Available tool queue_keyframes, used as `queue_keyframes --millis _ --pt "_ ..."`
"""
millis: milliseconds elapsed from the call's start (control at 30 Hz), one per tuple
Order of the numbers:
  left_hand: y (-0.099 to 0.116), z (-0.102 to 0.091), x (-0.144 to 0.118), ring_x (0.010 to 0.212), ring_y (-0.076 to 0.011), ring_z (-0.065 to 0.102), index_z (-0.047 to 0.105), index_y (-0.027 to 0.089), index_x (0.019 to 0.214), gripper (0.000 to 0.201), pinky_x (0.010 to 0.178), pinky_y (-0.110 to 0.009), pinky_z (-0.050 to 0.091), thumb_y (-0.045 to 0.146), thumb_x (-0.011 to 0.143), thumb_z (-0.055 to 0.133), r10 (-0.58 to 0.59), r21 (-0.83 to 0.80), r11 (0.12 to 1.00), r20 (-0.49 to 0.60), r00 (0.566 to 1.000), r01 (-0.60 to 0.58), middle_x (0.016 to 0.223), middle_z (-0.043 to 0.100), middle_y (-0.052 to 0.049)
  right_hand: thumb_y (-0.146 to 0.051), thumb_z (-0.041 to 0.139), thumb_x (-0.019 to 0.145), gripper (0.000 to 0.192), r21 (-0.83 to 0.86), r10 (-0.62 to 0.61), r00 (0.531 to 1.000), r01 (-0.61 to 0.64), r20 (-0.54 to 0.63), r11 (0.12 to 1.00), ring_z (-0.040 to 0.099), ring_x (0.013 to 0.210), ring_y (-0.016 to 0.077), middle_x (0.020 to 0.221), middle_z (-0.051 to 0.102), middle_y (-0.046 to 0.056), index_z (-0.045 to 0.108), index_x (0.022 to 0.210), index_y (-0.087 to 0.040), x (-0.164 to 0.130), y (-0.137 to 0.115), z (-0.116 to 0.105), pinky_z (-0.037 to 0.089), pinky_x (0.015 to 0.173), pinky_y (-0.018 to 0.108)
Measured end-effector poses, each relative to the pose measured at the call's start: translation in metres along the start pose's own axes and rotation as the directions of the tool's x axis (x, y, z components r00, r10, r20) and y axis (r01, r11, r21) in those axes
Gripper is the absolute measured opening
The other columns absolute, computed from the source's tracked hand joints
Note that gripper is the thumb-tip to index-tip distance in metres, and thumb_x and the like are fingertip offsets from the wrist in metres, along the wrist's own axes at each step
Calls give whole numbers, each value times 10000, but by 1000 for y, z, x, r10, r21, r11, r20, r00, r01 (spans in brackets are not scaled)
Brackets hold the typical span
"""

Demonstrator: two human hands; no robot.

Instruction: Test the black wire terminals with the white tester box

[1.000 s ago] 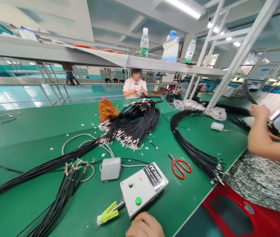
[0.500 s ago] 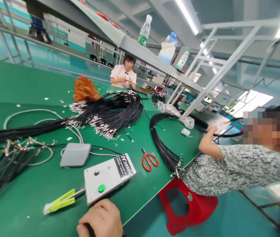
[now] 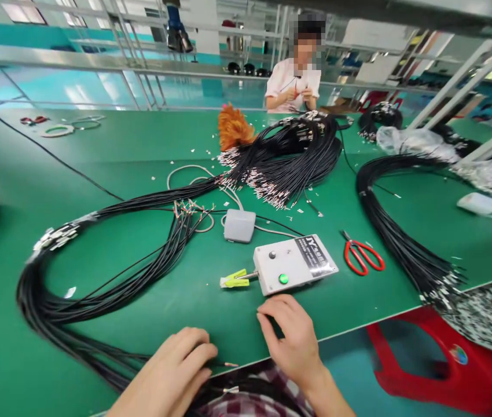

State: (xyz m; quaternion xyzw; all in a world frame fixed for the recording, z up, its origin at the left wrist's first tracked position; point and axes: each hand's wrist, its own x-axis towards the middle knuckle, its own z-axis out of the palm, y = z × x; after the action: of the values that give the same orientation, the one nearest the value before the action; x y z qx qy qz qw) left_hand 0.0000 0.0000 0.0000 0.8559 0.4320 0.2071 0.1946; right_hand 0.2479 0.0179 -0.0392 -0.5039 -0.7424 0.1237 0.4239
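Observation:
My left hand point(image 3: 172, 365) lies at the table's front edge, fingers curled over a thin black wire point(image 3: 224, 364) whose bare tip pokes out to the right. My right hand point(image 3: 292, 336) rests fingers-down on the green mat just in front of a white tester box point(image 3: 292, 263) with a green button. Something dark sits under its fingers; what it is stays unclear. A yellow-green clip point(image 3: 234, 280) sticks out of the box's left end. A large loop of black wires point(image 3: 98, 301) curves round to my left hand.
A grey pedal point(image 3: 239, 225) and red scissors point(image 3: 363, 256) flank the box. More wire bundles point(image 3: 289, 156) point(image 3: 402, 243) and an orange duster point(image 3: 232, 127) lie farther back. A person point(image 3: 293, 81) works opposite. A patterned sleeve point(image 3: 489, 318) and red stool point(image 3: 437, 365) are at right.
The view has swung left and down. Both my hands now show at the front edge, where only one showed beside the box. The person at right is almost out of view.

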Motion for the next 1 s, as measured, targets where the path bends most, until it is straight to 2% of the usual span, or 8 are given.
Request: queue_keyframes --millis 200,300,367,467,567,700,833,1000 --pt "-2 10 16 694 -194 561 512 234 812 218 628 -283 456 130 940 369 10 -107 994 193 981 11 800 616 -19 -97 582 903 132 47 15 999 -17 38 999 609 844 200 849 703 42 635 956 -205 3 -4 -5 507 777 349" --pt "3 -4 26 711 -163 582 510 238 928 181 650 -241 472 169 993 355 -64 -256 961 180 982 109 826 607 -3 -131 582 911 128 229 125 990 -138 70 964 630 874 184 887 710 33 655 966 -221 7 -20 -6 509 811 325" --pt "7 -13 36 764 -151 606 536 249 1034 176 687 -220 482 173 999 382 -74 -310 944 134 988 112 879 613 -4 -190 570 932 111 404 255 952 -302 168 864 652 876 170 906 715 27 670 955 -231 12 -34 -4 516 808 295" --pt "10 -20 48 758 -132 615 583 254 1017 200 685 -197 478 151 991 413 -55 -353 933 40 998 66 857 613 6 -325 558 954 168 621 383 846 -532 371 575 675 811 153 866 721 27 683 916 -220 20 -49 5 523 765 264" --pt "10 -19 52 717 -117 609 595 234 919 189 658 -186 470 139 980 444 -94 -385 920 -27 995 77 809 618 13 -434 573 939 281 733 388 794 -594 468 331 659 720 135 760 710 28 692 860 -192 29 -50 15 500 702 241" --pt "10 -14 50 688 -116 605 611 218 872 189 637 -191 474 148 970 465 -155 -417 903 -79 985 109 778 625 8 -488 672 864 319 769 400 736 -630 546 111 619 633 107 687 693 14 699 801 -176 37 -46 24 457 639 216" --pt "12 -8 50 612 -118 586 621 207 799 191 575 -201 469 192 948 502 -275 -497 846 -98 956 192 715 627 9 -491 766 779 333 776 486 675 -631 554 -8 576 575 88 629 660 -11 675 767 -172 33 -50 33 432 599 203" --pt "13 -5 53 439 -94 483 623 193 791 175 409 -186 391 267 916 526 -434 -692 635 49 900 344 576 584 34 -495 772 771 345 764 505 643 -643 576 -53 557 578 91 627 645 -8 672 778 -165 29 -55 38 424 594 210"
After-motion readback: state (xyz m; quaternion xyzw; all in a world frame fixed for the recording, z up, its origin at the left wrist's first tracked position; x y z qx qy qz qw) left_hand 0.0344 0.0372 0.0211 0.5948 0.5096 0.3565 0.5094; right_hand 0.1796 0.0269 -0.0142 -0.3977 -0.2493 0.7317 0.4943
